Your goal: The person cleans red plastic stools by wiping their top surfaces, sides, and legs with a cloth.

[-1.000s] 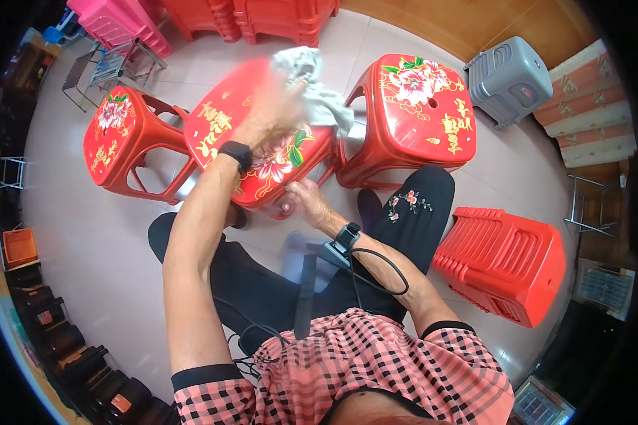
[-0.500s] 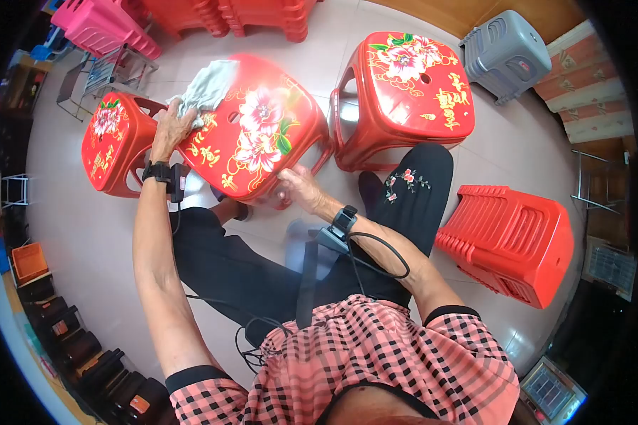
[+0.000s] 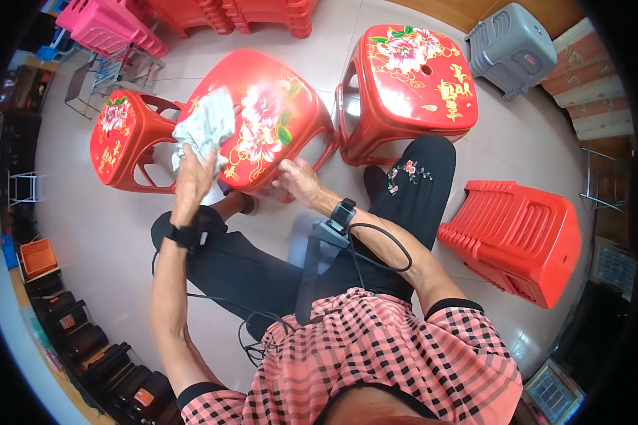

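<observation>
A red plastic stool (image 3: pixel 269 78) with a pink-and-white flower print and yellow lettering stands in front of my knees. My left hand (image 3: pixel 195 177) is closed on a pale, crumpled cloth (image 3: pixel 207 124), which lies against the left part of that stool's seat. At the near edge of the seat, my right hand (image 3: pixel 299 182) grips the rim with curled fingers; part of the fingers is hidden. A matching flowered stool (image 3: pixel 397 92) stands to the right, close to my knee. Another flowered stool (image 3: pixel 113 138) is at the left, next to the middle one.
A stack of red stools (image 3: pixel 521 241) lies on its side at the right. Grey stacked stools (image 3: pixel 514 53) stand at the back right, pink ones (image 3: pixel 110 25) at the back left near a metal rack (image 3: pixel 124 71). Black cases (image 3: pixel 81 343) line the left. A cable (image 3: pixel 397 248) hangs from my right wrist.
My left hand has pulled the cloth from the far left of the seat towards me and slightly right. My right hand stays at the near rim.
</observation>
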`<state>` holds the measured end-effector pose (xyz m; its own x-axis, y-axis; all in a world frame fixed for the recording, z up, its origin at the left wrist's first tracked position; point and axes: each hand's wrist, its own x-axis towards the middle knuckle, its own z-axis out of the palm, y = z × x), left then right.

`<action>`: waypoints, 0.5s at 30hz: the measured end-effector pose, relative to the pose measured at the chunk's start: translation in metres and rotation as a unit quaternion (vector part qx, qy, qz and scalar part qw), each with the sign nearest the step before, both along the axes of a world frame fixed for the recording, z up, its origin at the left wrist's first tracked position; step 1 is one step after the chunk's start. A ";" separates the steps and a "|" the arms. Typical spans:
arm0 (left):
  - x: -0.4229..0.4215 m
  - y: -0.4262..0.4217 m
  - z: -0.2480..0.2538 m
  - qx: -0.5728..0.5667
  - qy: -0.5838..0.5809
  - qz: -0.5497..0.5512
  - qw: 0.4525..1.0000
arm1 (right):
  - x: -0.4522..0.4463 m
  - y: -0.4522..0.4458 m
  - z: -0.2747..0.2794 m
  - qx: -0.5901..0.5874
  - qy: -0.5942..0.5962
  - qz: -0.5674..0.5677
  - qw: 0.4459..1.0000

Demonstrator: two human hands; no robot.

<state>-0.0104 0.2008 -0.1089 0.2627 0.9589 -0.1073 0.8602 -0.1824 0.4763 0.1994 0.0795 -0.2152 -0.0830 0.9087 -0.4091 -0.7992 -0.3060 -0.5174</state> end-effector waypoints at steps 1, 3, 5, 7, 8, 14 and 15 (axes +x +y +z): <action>0.009 -0.016 0.009 -0.018 -0.002 0.003 1.000 | -0.001 0.000 0.001 -0.005 -0.005 -0.008 1.000; 0.020 -0.041 0.015 -0.010 -0.005 -0.010 1.000 | -0.002 0.001 0.002 -0.016 -0.015 -0.023 0.999; 0.034 -0.062 0.021 0.000 0.005 -0.018 1.000 | -0.001 0.002 0.002 -0.018 -0.021 -0.021 0.999; 0.045 -0.078 0.022 0.005 -0.012 -0.026 1.000 | 0.001 0.004 0.000 -0.014 -0.029 -0.027 0.999; 0.049 -0.087 0.022 0.003 -0.009 -0.023 1.000 | 0.002 0.004 -0.001 -0.010 -0.032 -0.032 0.999; 0.067 -0.119 0.022 0.012 -0.015 -0.049 0.999 | 0.010 0.007 0.003 -0.026 -0.027 -0.025 0.999; 0.069 -0.122 0.020 0.021 -0.027 -0.055 0.998 | 0.011 0.010 0.007 -0.015 -0.035 -0.016 0.999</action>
<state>0.0585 0.0789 -0.0893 0.3709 0.9274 -0.0498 0.8067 -0.2951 0.5120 0.2101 0.0897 -0.2084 -0.0254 0.8977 -0.4398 -0.7713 -0.2975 -0.5626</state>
